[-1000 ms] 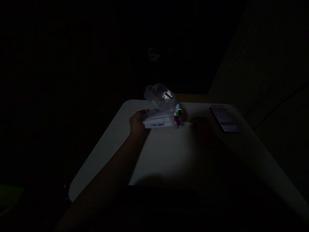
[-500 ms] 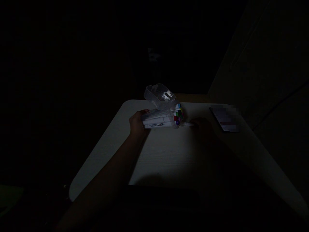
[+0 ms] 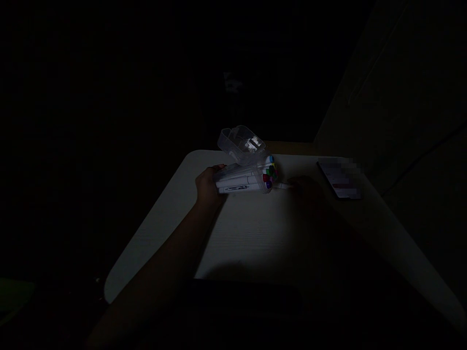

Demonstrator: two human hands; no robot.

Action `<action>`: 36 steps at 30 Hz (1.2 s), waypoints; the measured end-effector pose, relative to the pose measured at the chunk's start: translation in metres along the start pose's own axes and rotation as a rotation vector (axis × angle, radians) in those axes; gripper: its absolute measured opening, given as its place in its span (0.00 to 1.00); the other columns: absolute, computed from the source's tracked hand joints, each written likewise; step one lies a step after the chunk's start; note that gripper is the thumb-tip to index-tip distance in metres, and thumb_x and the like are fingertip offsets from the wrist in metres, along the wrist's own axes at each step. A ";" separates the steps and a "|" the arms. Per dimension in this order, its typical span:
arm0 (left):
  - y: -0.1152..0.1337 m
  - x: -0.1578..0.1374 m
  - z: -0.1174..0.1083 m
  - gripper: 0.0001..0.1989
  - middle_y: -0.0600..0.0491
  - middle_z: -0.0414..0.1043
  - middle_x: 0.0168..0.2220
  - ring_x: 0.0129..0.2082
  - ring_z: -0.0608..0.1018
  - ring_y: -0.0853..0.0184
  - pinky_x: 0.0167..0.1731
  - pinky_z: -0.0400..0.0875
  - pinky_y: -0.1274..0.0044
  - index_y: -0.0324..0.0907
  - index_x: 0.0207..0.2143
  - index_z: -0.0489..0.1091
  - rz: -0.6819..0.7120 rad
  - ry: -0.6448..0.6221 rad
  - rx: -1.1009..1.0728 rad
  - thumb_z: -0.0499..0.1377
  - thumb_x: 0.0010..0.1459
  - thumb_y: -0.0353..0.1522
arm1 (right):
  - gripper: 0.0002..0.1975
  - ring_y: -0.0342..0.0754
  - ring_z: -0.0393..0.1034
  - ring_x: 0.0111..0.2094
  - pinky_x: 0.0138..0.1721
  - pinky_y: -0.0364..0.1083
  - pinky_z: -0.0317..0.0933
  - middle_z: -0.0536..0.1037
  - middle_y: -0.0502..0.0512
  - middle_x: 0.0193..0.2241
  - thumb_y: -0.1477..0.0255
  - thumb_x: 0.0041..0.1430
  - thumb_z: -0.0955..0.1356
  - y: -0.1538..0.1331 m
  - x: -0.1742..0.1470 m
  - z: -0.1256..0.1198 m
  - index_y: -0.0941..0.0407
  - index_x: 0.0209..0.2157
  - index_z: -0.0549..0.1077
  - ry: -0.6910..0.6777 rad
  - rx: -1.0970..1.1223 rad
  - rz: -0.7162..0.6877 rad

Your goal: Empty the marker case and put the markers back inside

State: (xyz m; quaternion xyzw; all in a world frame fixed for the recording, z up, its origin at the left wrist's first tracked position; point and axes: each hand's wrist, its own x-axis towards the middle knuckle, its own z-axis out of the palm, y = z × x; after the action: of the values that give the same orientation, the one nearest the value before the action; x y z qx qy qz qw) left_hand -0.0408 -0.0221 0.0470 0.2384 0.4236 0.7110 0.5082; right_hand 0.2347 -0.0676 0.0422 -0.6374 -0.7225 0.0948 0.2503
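My left hand [image 3: 207,187] is wrapped round the base of a clear plastic marker case [image 3: 233,171], which lies tilted on its side with its mouth to the right. White markers [image 3: 235,183] fill it, their red, blue, green and purple cap ends showing at the mouth. The case's clear lid [image 3: 241,144] hangs open at the back. In deep shadow to the right, my right hand [image 3: 304,188] pinches a white marker [image 3: 282,185], which points left toward the mouth of the case. Most of that hand's fingers are too dark to make out.
Both hands are over a white table [image 3: 248,233] with rounded corners. A phone [image 3: 339,180], partly blurred out, lies near its right edge. A wall [image 3: 394,112] rises on the right, with a dark cable. The surroundings are very dark.
My right hand and the marker in it have shifted very slightly. My left hand and the case stay in place.
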 end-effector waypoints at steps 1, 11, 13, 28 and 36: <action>-0.001 0.001 -0.001 0.10 0.49 0.77 0.28 0.26 0.76 0.65 0.25 0.68 0.76 0.40 0.25 0.74 0.004 -0.002 0.005 0.63 0.38 0.36 | 0.18 0.57 0.80 0.54 0.61 0.56 0.72 0.85 0.63 0.52 0.75 0.66 0.66 0.001 0.000 0.000 0.56 0.52 0.84 0.013 0.027 -0.004; 0.000 0.000 0.002 0.11 0.51 0.75 0.26 0.24 0.75 0.66 0.25 0.68 0.76 0.40 0.25 0.73 -0.015 0.001 -0.007 0.61 0.38 0.36 | 0.18 0.55 0.80 0.50 0.57 0.54 0.75 0.84 0.62 0.48 0.70 0.62 0.68 0.002 0.003 -0.015 0.55 0.51 0.81 0.206 0.230 -0.038; -0.001 0.001 0.001 0.12 0.51 0.74 0.25 0.24 0.75 0.66 0.25 0.68 0.76 0.39 0.26 0.74 -0.010 0.001 -0.002 0.62 0.37 0.37 | 0.18 0.55 0.81 0.49 0.56 0.55 0.75 0.84 0.63 0.48 0.69 0.62 0.68 0.001 0.002 -0.018 0.56 0.51 0.80 0.260 0.248 -0.045; -0.006 0.006 -0.004 0.10 0.48 0.77 0.29 0.27 0.77 0.64 0.26 0.68 0.75 0.39 0.26 0.74 0.030 0.003 0.003 0.63 0.40 0.36 | 0.13 0.46 0.80 0.37 0.41 0.47 0.76 0.85 0.59 0.43 0.64 0.65 0.72 -0.018 -0.009 -0.029 0.55 0.47 0.79 0.784 0.418 -0.204; -0.003 0.003 -0.002 0.10 0.50 0.76 0.28 0.26 0.76 0.66 0.25 0.69 0.76 0.40 0.25 0.74 -0.003 0.002 -0.015 0.63 0.38 0.36 | 0.16 0.49 0.81 0.42 0.44 0.51 0.77 0.85 0.60 0.44 0.59 0.66 0.72 -0.015 -0.012 -0.051 0.55 0.47 0.83 0.836 0.285 -0.139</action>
State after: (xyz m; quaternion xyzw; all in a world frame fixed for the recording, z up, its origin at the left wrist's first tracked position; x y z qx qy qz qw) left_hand -0.0422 -0.0194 0.0435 0.2333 0.4190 0.7135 0.5108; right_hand 0.2469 -0.0909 0.0897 -0.5301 -0.5803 -0.0895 0.6118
